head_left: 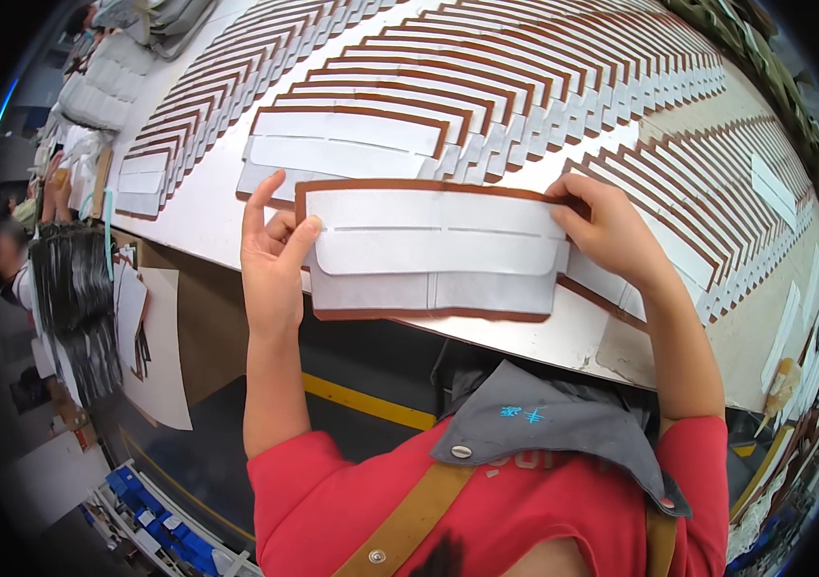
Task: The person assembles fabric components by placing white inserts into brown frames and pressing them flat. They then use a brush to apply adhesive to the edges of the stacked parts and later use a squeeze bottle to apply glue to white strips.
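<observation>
Between my two hands is a wide, flat white panel [438, 252] with a brown border along its top and bottom edges, possibly a wallet or bag part. A white flap with rounded lower corners and a thin slit line lies across its front. My left hand [280, 236] pinches the panel's left edge between thumb and fingers, the index finger raised. At the upper right corner, my right hand [609, 223] grips it with thumb and fingers. The panel is tilted up over the table's near edge, just in front of a row of similar overlapping panels [347, 139].
More overlapping rows of brown-edged panels lie at left [143, 181] and right [664, 231] on the white table [208, 207]. A small bottle [782, 380] stands at the right edge. Dark strips [78, 308], blue bins [164, 524] and another person are at left.
</observation>
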`<act>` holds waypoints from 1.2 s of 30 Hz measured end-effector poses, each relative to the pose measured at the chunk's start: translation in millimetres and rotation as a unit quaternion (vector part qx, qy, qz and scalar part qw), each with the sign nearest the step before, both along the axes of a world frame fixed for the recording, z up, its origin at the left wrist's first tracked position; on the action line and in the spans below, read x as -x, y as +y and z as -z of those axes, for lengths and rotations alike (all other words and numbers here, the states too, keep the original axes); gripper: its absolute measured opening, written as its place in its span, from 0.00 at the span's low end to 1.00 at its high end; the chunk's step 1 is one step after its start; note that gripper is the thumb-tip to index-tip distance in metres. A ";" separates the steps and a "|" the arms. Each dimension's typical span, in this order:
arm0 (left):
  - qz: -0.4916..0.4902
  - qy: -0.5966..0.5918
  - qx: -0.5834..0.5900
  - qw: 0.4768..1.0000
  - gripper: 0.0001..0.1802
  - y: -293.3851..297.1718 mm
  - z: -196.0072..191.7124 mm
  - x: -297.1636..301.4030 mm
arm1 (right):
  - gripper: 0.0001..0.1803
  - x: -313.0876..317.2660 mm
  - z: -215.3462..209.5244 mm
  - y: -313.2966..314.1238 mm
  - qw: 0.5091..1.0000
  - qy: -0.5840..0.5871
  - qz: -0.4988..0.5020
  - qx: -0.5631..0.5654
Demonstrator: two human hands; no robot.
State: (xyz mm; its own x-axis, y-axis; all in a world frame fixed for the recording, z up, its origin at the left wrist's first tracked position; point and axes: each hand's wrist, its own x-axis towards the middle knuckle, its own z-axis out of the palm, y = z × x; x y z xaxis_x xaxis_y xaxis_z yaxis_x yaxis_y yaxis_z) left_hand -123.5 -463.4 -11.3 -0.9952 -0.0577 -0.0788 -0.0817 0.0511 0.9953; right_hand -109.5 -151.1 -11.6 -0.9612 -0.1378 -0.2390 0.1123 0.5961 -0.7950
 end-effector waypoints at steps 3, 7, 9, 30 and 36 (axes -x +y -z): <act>0.059 -0.036 0.020 0.997 0.29 18.4 2.3 -15.6 | 0.09 -22.4 -24.4 19.1 0.999 0.000 -0.021 -0.047; 0.178 -0.050 -0.006 0.983 0.29 60.5 19.6 -40.8 | 0.12 -67.6 -42.7 58.3 0.992 -0.067 0.056 -0.095; 0.233 -0.016 0.102 0.967 0.28 81.0 25.7 -47.9 | 0.14 -88.2 -46.0 69.1 0.980 -0.062 0.103 -0.162; 0.310 0.269 0.491 0.768 0.26 112.0 36.0 -51.1 | 0.32 -121.7 30.4 -6.2 0.967 0.159 -0.035 -0.194; 0.309 0.252 0.490 0.775 0.22 113.7 34.8 -52.4 | 0.33 -133.8 29.3 7.9 0.969 0.138 -0.011 -0.207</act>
